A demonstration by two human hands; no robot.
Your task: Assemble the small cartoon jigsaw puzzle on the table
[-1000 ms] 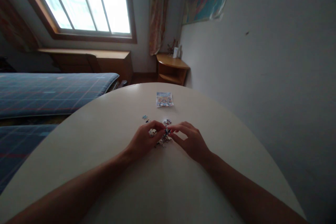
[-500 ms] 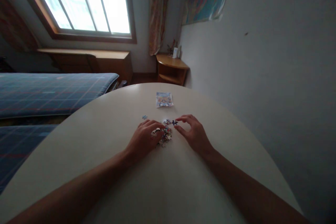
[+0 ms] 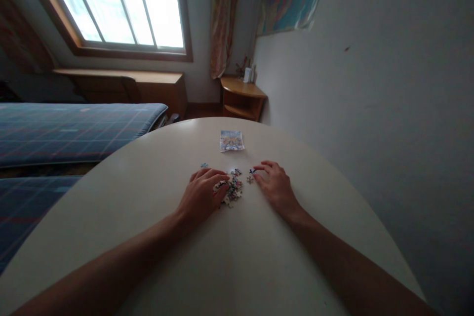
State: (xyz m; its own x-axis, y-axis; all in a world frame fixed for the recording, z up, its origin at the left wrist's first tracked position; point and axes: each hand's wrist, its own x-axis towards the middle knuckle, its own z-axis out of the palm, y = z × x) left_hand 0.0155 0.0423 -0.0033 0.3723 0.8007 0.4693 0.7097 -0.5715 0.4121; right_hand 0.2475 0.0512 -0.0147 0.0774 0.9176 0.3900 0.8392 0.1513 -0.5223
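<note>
A small heap of jigsaw puzzle pieces [image 3: 233, 192] lies on the white table. My left hand [image 3: 203, 191] rests at the heap's left side, thumb and fingers apart around its edge; some pieces are hidden beneath it. To the right, my right hand [image 3: 274, 183] has a dark blue puzzle piece [image 3: 252, 171] at its thumb and fingertips. Just below that piece, a pinkish puzzle piece [image 3: 250, 179] lies on the table. One light blue puzzle piece [image 3: 204, 165] sits apart, beyond my left hand.
Farther back on the round white table [image 3: 155, 158] lies a small printed picture sheet [image 3: 231, 141]. A plaid mattress [image 3: 74, 131] is to the left. The wall [image 3: 370, 108] runs along the right, and a wooden corner cabinet [image 3: 244, 90] stands behind the table.
My right hand has drawn slightly right with the dark blue piece, away from the heap. A pinkish piece now shows near its fingertips. My left hand has barely shifted.
</note>
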